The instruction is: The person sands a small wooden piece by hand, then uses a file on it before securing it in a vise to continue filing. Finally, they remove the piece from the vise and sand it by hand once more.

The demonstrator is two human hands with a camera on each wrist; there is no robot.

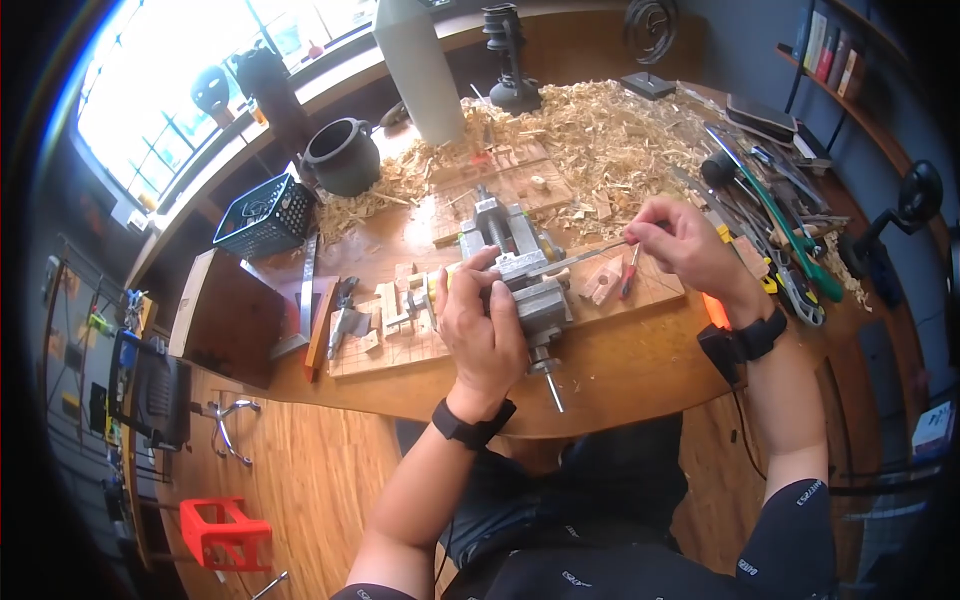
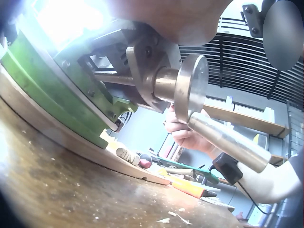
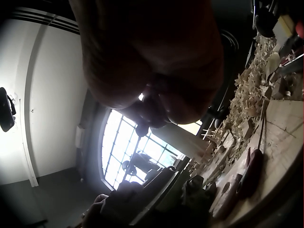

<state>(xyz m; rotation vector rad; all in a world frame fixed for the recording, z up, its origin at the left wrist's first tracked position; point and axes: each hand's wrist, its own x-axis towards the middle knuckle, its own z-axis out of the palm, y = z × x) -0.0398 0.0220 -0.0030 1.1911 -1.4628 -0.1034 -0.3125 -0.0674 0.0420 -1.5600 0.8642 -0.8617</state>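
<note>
A metal vise (image 1: 525, 290) stands at the middle of the bench; its screw and round handle (image 2: 192, 88) show large in the left wrist view. The left hand (image 1: 482, 325) lies at the vise's left side, fingers extended over its top and thumb beside the jaws. With thumb and fingertips the right hand (image 1: 685, 250) pinches the end of a thin metal tool (image 1: 585, 256), which slants across to the vise top near the left fingertips. Whether the left fingers touch the tool's far end cannot be told. In the right wrist view the right hand (image 3: 152, 61) is dark and hides the tool.
Wooden boards (image 1: 640, 285) lie under and beside the vise, with a red-handled screwdriver (image 1: 629, 275) on the right. Small wood pieces (image 1: 388, 305) sit left. Wood shavings (image 1: 610, 130) cover the back. Files and other tools crowd the right; a basket (image 1: 262, 218) and dark pot (image 1: 343, 160) stand left.
</note>
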